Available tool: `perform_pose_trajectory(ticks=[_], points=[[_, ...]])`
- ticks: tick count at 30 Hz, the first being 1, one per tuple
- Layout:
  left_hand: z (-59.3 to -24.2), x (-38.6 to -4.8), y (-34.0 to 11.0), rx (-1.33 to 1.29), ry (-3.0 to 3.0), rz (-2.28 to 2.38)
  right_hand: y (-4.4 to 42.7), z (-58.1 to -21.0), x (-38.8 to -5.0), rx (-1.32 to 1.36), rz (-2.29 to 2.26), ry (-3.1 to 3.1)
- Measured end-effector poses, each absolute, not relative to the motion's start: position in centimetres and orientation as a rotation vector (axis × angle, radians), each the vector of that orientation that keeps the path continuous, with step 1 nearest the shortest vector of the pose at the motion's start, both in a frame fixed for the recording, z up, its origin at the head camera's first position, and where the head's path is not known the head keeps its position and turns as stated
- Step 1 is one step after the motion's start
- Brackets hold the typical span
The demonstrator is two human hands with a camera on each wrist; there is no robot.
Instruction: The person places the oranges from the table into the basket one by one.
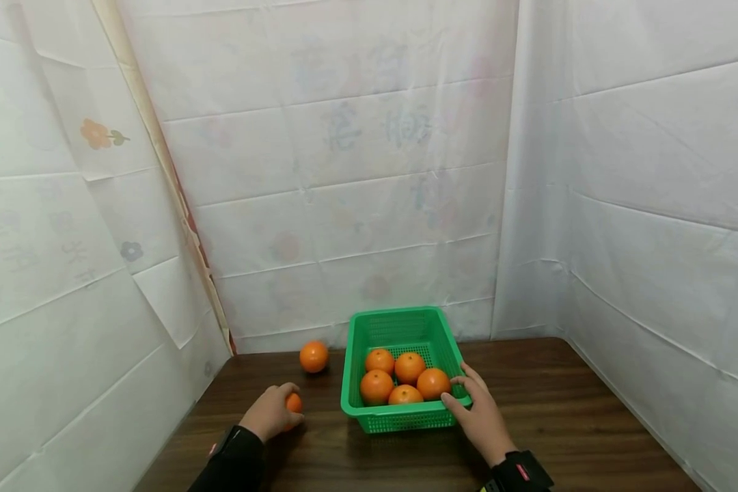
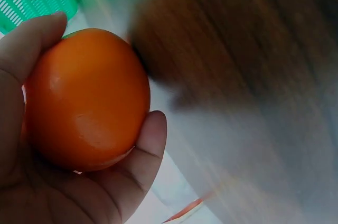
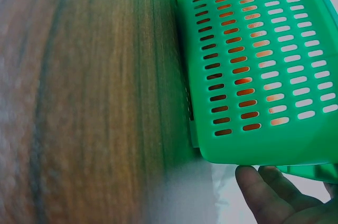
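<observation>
My left hand (image 1: 269, 411) grips an orange (image 1: 294, 403) at the left of the table. In the left wrist view, the thumb and fingers curve around this orange (image 2: 87, 100), whose glossy skin faces the camera. A green plastic basket (image 1: 408, 422) with slotted walls stands right of that hand, holding several oranges (image 1: 376, 387) toward its near end. At the basket's near right corner, my right hand (image 1: 482, 415) holds the rim, thumb at the front and fingers along the right side. In the right wrist view, fingertips (image 3: 248, 179) show beside the basket wall (image 3: 253, 150).
Another orange (image 1: 314, 357) lies on the dark wooden table (image 1: 566, 410), left of the basket near the back edge. White sheeting (image 1: 357, 205) hangs behind the table and on both sides. A pale strip (image 1: 178, 198) runs down the left back corner.
</observation>
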State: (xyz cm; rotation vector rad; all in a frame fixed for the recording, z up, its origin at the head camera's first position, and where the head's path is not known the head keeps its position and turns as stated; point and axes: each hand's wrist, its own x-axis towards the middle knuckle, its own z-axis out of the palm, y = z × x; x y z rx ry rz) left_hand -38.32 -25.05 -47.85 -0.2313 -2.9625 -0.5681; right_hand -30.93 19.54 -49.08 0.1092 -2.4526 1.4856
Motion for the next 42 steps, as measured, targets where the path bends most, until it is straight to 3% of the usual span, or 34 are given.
perform_pose_trajectory(ticks=[34,42], points=[[-47.1,-37.7,-21.9,-0.143,-3.031,-0.390,19.5,-48.8,-31.0,0.130,1.502,-2.431],[-46.2,-36.8,-21.4,-0.277,-3.043,-0.352,19.6,-49.1,-31.0,0.123,1.493,-2.437]])
